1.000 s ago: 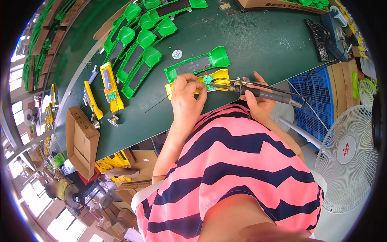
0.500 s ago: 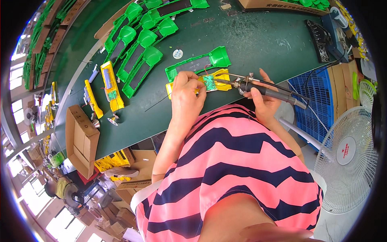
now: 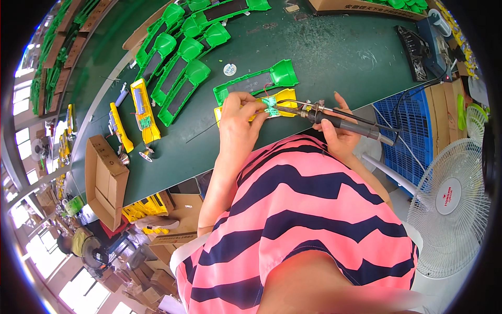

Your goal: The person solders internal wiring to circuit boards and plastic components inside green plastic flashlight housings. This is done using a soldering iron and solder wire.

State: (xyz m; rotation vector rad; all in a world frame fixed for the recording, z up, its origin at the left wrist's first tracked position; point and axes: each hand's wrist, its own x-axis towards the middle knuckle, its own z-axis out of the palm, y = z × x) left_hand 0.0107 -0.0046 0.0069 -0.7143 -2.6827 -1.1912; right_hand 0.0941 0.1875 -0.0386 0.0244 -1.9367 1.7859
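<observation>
My right hand grips a soldering iron with a dark handle and a thin metal feed tube beside its tip. Its tip reaches the small green circuit board in a yellow plastic housing. From the other side, my left hand pinches at the board's left edge. What lies between those fingertips is too small to make out; a thin dark wire runs out left of this hand. Just beyond the yellow part lies a green housing with a dark panel, and a red wire links the two.
Several green housings lie at the back left. Left of me are yellow housings with battery cells and an open cardboard box. A soldering station stands at the right, near a blue crate and a white fan.
My left fingers have shifted in toward the board, their tips now at its edge. The soldering iron has moved slightly left and down, its tip closer to those fingers.
</observation>
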